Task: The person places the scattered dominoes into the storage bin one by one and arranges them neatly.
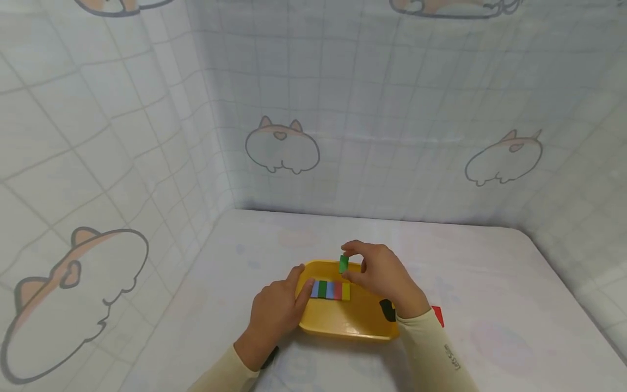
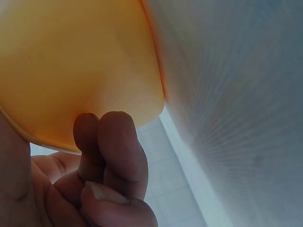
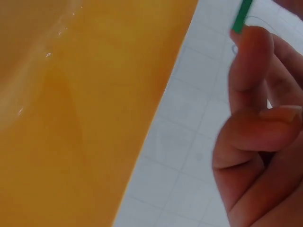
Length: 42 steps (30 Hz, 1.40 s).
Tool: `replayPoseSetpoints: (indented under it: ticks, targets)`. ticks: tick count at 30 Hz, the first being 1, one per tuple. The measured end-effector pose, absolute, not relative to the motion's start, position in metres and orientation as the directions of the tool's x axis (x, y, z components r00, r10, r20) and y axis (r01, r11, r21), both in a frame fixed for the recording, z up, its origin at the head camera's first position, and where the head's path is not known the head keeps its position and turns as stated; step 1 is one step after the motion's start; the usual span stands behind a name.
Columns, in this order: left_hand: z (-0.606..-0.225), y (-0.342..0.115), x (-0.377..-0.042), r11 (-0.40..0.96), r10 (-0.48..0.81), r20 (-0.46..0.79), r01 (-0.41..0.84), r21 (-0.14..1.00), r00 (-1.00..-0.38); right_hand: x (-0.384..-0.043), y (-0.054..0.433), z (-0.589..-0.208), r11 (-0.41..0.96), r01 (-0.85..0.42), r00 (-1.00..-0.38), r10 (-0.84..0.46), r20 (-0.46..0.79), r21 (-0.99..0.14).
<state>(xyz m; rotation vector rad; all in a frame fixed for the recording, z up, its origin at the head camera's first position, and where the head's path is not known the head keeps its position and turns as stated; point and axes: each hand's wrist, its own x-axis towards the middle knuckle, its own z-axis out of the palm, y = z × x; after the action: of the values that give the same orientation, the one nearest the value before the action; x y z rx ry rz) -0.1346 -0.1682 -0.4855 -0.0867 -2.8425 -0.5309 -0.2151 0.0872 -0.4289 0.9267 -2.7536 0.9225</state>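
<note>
My left hand (image 1: 276,307) grips the left wall of a yellow plastic tray (image 1: 345,324), thumb over the rim. From the left wrist view, its curled fingers lie against the outside of the tray. Above the tray's far side, my right hand (image 1: 384,275) pinches a small green block (image 1: 344,264) between thumb and fingertips. In the right wrist view only a narrow end of that green block (image 3: 243,16) shows. Inside the tray, a row of coloured blocks (image 1: 330,290) in blue, green, red and yellow lies side by side near my left thumb, which may cover part of it.
A red piece (image 1: 437,314) shows on the white tabletop (image 1: 490,283), partly behind my right sleeve. Dark objects show beside my right wrist (image 1: 387,310) and under my left wrist. Hanging cloth with a grid and animal print (image 1: 362,130) encloses the back and sides.
</note>
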Motion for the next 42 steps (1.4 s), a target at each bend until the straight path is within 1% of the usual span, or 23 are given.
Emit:
replayPoseSetpoints:
  ticks: [6, 15, 26, 35, 42]
  targets:
    - [-0.485, -0.169, -0.134, 0.93, 0.02, 0.272, 0.118, 0.347, -0.962, -0.213, 0.086, -0.43, 0.648, -0.546, -0.816, -0.553, 0.165, -0.531]
    - [-0.486, -0.169, -0.134, 0.932, 0.023, 0.29, 0.125, 0.34, -0.957, -0.214, 0.087, -0.434, 0.692, -0.497, -0.822, -0.569, 0.028, -0.523]
    - [-0.486, -0.169, -0.134, 0.935, 0.025, 0.286, 0.124, 0.333, -0.958, -0.211, 0.087, -0.438, 0.79, -0.444, -0.855, -0.515, -0.065, -0.422]
    - [-0.486, -0.168, -0.134, 0.936, 0.015, 0.255, 0.104, 0.337, -0.967, -0.21, 0.085, -0.437, 0.819, -0.4, -0.861, -0.489, -0.138, -0.412]
    - [-0.488, -0.169, -0.135, 0.934, 0.015, 0.254, 0.104, 0.341, -0.967, -0.21, 0.087, -0.439, 0.821, -0.388, -0.86, -0.486, -0.156, -0.419]
